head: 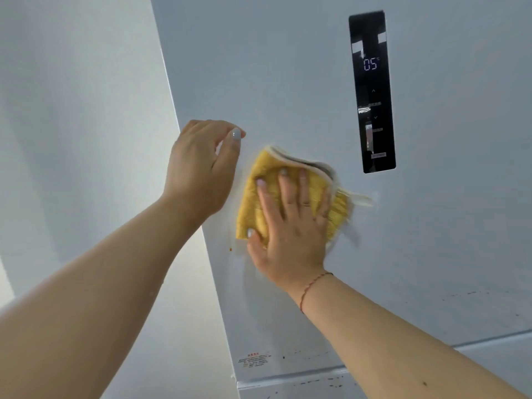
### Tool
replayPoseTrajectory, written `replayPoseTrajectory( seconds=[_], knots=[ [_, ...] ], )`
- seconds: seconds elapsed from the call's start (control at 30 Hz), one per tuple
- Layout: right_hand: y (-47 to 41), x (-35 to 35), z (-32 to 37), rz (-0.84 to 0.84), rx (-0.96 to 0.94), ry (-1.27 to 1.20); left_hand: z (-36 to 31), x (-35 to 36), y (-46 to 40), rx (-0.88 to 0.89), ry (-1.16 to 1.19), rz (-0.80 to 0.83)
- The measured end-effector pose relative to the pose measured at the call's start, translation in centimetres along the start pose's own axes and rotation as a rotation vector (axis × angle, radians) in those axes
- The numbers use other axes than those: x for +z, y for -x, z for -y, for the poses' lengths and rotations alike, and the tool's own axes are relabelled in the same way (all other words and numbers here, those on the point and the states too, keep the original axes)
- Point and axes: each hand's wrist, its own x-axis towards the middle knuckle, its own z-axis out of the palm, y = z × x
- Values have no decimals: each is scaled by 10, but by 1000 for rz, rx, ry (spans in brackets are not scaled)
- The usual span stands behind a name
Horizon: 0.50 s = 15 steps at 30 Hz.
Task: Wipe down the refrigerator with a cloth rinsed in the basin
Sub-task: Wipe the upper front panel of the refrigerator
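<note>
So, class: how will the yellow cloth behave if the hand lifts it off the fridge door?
The cloth probably flops: it lies folded and creased under the right hand. Likely light, as flat fingers pin it to the fridge door.

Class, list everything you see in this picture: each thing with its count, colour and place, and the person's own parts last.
refrigerator door: one, white, fills the centre and right.
control panel: one, black, upper right of the door, reads 05.
cloth: one, yellow with a white edge, flat on the door, left of and below the panel.
warning label: one, red and grey print, low on the door's left edge.
dark specks: several, along the door's lower part.
wall: one, white, left.
bracelet: one, red thread, right wrist.
left hand: at the door's left edge, fingers curled.
right hand: fingers spread, presses the cloth.
</note>
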Motion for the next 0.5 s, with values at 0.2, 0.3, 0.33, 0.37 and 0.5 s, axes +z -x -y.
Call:
replayPoseTrajectory(
  seconds=[0.2, 0.3, 0.33, 0.37, 0.5],
  knots=[
    [-11, 8, 37, 118, -377, 5, 10, -1, 2, -42, 55, -62],
    [-3, 12, 33, 203, -601, 35, 13, 2, 7, -62, 71, -57],
    [2, 13, 29, 236, -666, 52, 13, 3, 9, -66, 72, -48],
    [6, 15, 24, 261, -717, 58, 14, 4, 13, -62, 70, -39],
    [20, 16, 0, 278, -837, 56, 15, 4, 28, -19, 80, 0]
  ],
)
